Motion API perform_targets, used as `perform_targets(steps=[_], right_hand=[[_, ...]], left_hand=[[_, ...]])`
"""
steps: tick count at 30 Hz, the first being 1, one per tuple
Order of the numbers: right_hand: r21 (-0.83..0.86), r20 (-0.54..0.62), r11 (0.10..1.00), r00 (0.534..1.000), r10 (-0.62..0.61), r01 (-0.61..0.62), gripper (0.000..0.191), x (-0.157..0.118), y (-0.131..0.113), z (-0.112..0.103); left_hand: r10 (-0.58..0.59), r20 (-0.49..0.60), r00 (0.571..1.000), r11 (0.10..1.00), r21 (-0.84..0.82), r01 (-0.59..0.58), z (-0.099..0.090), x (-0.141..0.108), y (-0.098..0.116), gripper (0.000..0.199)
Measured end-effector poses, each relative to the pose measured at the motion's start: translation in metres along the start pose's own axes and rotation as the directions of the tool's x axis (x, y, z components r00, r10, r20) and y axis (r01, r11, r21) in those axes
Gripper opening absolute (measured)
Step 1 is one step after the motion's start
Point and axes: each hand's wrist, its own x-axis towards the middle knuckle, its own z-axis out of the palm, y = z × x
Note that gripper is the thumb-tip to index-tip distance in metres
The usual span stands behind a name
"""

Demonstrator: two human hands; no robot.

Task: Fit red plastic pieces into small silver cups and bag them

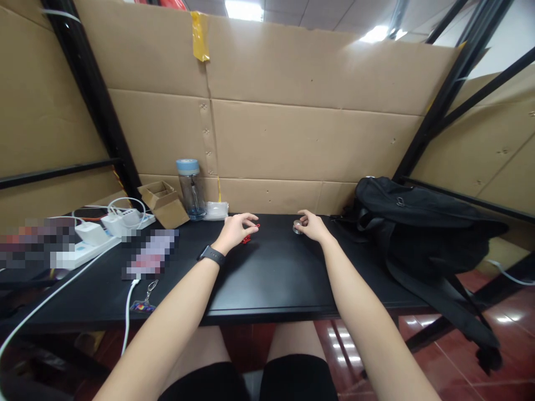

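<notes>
Over the back part of the black table [267, 284], my left hand [238, 229] curls with thumb and fingertips close to a small red object [247, 239]. A bit of red also shows at the fingertips, so the hand seems to pinch part of it. To the right, my right hand [312, 225] has its fingers bent around the right side of a small round metallic object [297, 226]. Its exact shape is too small to tell. A stretch of table lies between the two hands.
A black bag [418, 217] lies at the right. At the back left stand a bottle [193, 192], an open cardboard box [165, 206] and a clear packet [217, 210]. A phone [152, 253], a keychain [144, 305] and a power strip [86, 253] with cables are further left.
</notes>
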Motion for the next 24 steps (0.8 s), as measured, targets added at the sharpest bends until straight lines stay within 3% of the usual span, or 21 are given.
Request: perform_targets(steps=[3,7,13,17,24], right_hand=[[0.177,-0.075,0.981,0.995,-0.068,0.08,0.049,-0.003,-0.021,0.006],[0.459,-0.07,0.865,0.979,-0.191,0.202,0.047,-0.014,-0.067,0.022],[0.594,-0.083,0.751,0.951,-0.299,0.288,0.04,-0.037,-0.122,0.043],[0.631,-0.084,0.725,0.953,-0.292,0.278,0.037,-0.042,-0.129,0.047],[0.697,-0.034,0.692,0.973,-0.229,0.187,0.04,-0.038,-0.122,0.052]], left_hand=[[-0.003,-0.009,1.0,1.0,-0.002,0.003,0.002,0.001,-0.001,0.016],[0.055,-0.031,0.998,0.998,0.029,-0.054,0.004,0.002,-0.003,0.012],[0.108,-0.131,0.985,0.99,0.102,-0.095,0.008,0.003,-0.001,0.009],[0.118,-0.169,0.979,0.989,0.105,-0.101,0.01,0.003,0.002,0.01],[0.114,-0.177,0.978,0.988,0.122,-0.093,0.012,0.0,0.01,0.013]])
